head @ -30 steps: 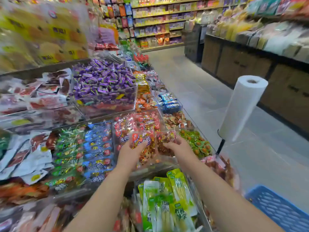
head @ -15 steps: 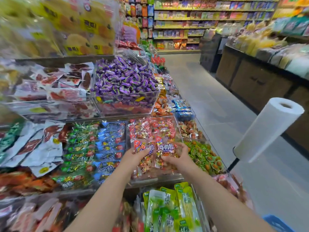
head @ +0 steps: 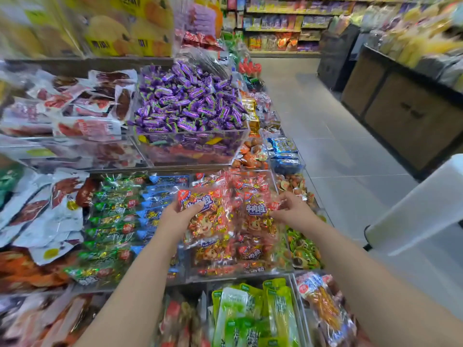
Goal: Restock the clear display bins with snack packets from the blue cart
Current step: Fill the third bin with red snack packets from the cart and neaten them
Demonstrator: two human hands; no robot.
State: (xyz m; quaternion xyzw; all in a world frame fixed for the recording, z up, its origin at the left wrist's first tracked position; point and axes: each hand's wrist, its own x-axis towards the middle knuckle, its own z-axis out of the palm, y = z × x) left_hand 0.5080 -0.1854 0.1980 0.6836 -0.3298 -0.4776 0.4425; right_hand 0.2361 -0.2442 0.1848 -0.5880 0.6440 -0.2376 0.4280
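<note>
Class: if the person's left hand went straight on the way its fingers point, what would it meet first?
Holding a red packet, the left hand points forward and right. It would probably first meet the stacked red packets at the back of the clear bin, though depth is unclear.

Grey tiled floor [head: 338, 146] down the aisle; stocked shelves [head: 275, 28] at far end; dark wood-panelled counter [head: 413, 116] right side.

Both our bare forearms stretch forward side by side. Our left hand [head: 175, 217] grips a red snack packet [head: 200, 216], thumb laid across its front. Our right hand [head: 292, 209] pinches a second red packet [head: 258, 209] by its edge.
</note>
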